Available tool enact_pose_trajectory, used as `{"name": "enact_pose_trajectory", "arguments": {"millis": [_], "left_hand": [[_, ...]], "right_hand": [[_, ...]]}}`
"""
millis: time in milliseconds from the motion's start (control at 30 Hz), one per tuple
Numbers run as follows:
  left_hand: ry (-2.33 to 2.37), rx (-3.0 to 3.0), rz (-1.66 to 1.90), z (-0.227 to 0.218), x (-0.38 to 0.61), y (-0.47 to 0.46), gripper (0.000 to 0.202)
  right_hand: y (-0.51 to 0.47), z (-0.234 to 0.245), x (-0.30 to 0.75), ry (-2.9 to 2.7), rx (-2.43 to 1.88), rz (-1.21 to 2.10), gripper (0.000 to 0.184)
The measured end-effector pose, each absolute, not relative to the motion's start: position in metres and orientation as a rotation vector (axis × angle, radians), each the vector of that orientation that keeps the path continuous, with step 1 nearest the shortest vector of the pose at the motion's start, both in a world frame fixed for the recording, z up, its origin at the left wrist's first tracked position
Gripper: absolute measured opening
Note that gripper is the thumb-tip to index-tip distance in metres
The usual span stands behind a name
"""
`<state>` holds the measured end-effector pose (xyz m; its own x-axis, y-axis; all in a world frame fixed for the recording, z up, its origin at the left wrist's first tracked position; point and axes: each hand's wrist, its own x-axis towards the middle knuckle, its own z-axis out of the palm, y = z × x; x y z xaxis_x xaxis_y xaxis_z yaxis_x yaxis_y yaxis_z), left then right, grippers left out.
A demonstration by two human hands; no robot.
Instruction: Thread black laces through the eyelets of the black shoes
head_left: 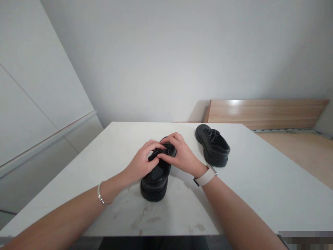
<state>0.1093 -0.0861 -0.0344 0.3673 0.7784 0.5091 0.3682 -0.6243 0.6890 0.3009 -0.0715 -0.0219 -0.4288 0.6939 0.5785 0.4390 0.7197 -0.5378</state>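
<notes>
I had the black shoe [154, 192] heel-on to the near edge of the table [125, 139], presumably so both hands met its laces [164, 151] squarely. My left hand [144, 158] and right hand [185, 154] curled narrowly over them from either side; whether they pinched any lace, I couldn't tell. The other shoe [215, 152] stood toward the far right corner, apparently clear of my arms.

Shoes [213, 150] on table [127, 139] — wall [156, 62] behind
</notes>
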Motion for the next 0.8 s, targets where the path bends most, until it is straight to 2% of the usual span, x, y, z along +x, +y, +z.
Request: {"name": "enact_pose_trajectory", "arguments": {"millis": [133, 267, 467, 800], "left_hand": [[1.110, 2.129, 1.300, -0.043, 0.121, -0.077, 0.026], [1.224, 2.173, 1.318, -0.044, 0.127, -0.068, 0.026], [0.965, 2.398, 1.197, -0.037, 0.100, -0.050, 0.014], [1.127, 2.350, 1.478, -0.051, 0.101, -0.065, 0.013]], "right_hand": [[-0.066, -0.035, 0.294, -1.902, -0.945, 0.262, 0.020], [-0.061, -0.044, 0.294, -1.823, -0.967, 0.302, 0.016], [-0.066, -0.042, 0.293, -1.893, -0.862, 0.269, 0.009], [-0.068, -0.042, 0.291, -1.971, -0.764, 0.224, 0.018]]}}
